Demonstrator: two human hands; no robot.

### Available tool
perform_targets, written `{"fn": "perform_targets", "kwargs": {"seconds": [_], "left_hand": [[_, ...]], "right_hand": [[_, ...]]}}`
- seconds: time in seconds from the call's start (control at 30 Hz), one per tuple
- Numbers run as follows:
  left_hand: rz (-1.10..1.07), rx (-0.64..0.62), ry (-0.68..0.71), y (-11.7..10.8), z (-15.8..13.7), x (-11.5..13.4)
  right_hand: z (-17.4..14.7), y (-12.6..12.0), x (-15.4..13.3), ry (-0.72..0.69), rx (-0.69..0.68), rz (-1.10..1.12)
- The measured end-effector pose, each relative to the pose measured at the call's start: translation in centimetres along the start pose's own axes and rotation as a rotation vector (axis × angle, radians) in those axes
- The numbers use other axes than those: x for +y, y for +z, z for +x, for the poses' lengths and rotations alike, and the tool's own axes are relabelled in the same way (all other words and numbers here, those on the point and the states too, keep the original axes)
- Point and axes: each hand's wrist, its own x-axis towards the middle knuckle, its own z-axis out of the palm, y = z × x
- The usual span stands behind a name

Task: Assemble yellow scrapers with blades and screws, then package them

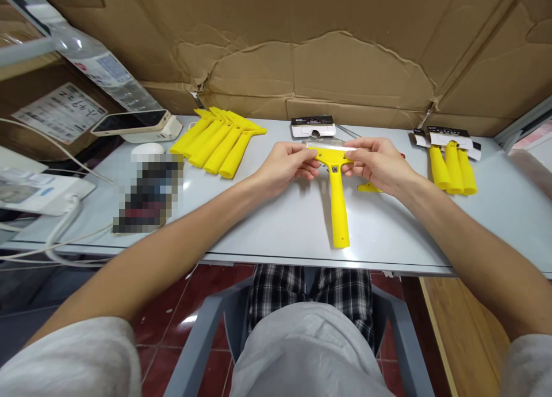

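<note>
Just right of centre, left fingers (305,154) and right fingers (354,155) nearly closed, pinching yellow scraper (336,184) at head corners. I judge it light, stiff, slick; handle (340,216) gives surest hold.

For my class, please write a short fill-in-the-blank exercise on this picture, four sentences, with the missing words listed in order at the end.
1. The left hand and right hand hold a T-shaped tool, coloured mainly ____.
2. At the right of the table, the handles in the cluster number ____.
3. The clear bottle is on the person's ____ side.
4. The brown sheet behind the table is made of ____.

Missing words: yellow; three; left; cardboard.
</note>
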Motion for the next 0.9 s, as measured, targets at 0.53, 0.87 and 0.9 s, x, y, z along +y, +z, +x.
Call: {"fn": "perform_targets", "kwargs": {"seconds": [0.53,0.87,0.9], "left_hand": [[0.026,-0.009,-0.004,-0.1,-0.1,0.0],[0.023,-0.081,-0.027,-1.4,0.9,0.3],[0.036,-0.080,-0.033,-2.0,1.3,0.5]], "right_hand": [[0.1,0.4,0.2,0.022,0.034,0.037],[0.1,0.1,0.0,-0.042,0.044,0.074],[0.1,-0.1,-0.1,-0.051,0.056,0.069]]}}
